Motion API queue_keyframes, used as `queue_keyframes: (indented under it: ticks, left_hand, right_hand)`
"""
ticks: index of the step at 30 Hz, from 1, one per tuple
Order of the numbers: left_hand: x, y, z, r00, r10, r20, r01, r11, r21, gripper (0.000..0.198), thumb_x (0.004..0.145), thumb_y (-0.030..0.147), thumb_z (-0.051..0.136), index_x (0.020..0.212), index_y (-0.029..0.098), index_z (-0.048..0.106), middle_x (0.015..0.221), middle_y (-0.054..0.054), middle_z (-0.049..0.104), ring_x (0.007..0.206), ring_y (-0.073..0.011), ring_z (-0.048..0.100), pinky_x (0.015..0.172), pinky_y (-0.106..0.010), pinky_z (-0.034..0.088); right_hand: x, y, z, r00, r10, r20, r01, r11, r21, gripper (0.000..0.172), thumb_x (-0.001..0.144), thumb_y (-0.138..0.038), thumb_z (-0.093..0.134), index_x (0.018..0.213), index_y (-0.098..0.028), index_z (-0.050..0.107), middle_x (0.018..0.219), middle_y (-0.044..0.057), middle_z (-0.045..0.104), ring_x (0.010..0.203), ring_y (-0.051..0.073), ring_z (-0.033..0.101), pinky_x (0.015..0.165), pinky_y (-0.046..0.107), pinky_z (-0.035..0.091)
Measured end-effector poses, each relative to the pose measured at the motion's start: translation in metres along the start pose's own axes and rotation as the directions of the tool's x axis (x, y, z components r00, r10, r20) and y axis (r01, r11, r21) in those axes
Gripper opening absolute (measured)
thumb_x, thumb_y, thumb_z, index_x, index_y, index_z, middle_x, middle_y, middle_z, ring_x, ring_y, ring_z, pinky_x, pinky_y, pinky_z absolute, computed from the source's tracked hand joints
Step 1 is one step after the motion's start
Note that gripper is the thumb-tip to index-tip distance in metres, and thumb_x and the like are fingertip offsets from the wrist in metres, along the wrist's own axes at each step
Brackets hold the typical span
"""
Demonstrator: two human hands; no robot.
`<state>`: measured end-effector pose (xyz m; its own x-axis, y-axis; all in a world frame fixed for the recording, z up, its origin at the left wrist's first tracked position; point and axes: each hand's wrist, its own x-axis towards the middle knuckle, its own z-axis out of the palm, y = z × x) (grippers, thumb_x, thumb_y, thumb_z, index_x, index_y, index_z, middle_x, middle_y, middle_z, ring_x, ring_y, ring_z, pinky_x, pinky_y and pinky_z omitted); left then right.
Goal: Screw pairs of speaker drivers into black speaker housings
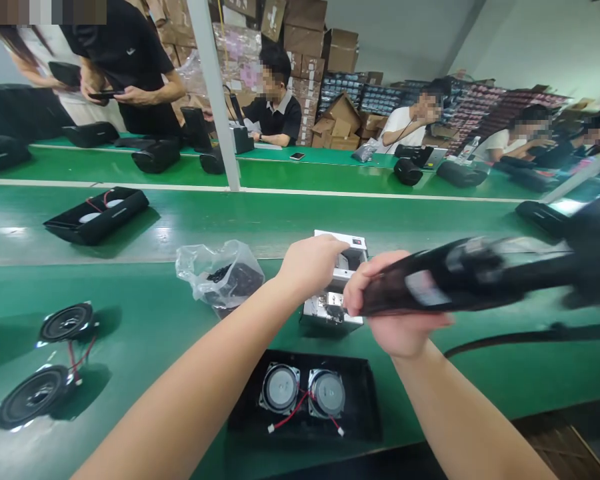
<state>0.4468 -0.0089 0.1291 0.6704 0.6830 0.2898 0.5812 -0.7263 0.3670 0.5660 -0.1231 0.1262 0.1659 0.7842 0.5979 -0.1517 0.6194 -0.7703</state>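
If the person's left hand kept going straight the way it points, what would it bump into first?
The left hand would meet the white-topped metal box first; its fingers seem to be at the box's edge, though depth is hard to judge.

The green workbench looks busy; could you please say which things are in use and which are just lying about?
In use: left hand on metal module; right hand gripping black speaker housing.
Lying about: plastic bag, two loose speaker drivers, black tray.

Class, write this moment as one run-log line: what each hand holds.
left hand: on white-and-silver box | right hand: gripping blurred black cylindrical speaker
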Motion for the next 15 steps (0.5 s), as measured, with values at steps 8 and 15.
queue_keyframes:
  ticks: [8, 15]
  left_hand:
    - [-0.098, -0.027, -0.022, 0.964, 0.005, -0.265, -0.044, 0.989, -0.144, 0.029, 0.106, 0.027, 0.061, 0.132, 0.022, 0.074, 0.111, -0.006, 0.082, 0.095, -0.0235, 0.077, 0.084, -0.038, 0.06]
    - [-0.237, -0.044, 0.004, 0.955, -0.169, -0.243, 0.072, 0.929, -0.363, 0.056, 0.102, 0.047, 0.075, 0.153, 0.032, 0.058, 0.149, -0.011, 0.069, 0.137, -0.0314, 0.068, 0.115, -0.048, 0.058]
  right_hand:
    - [-0.003, 0.022, -0.001, 0.995, 0.047, -0.083, -0.049, 0.999, -0.022, 0.081, 0.089, -0.095, 0.055, 0.125, -0.024, 0.064, 0.065, -0.006, 0.064, 0.045, 0.014, 0.054, 0.046, 0.028, 0.048]
    - [-0.01, 0.007, -0.002, 0.979, 0.142, -0.147, -0.142, 0.99, 0.013, 0.077, 0.094, -0.094, 0.047, 0.129, -0.029, 0.071, 0.061, -0.005, 0.06, 0.04, 0.015, 0.051, 0.042, 0.03, 0.047]
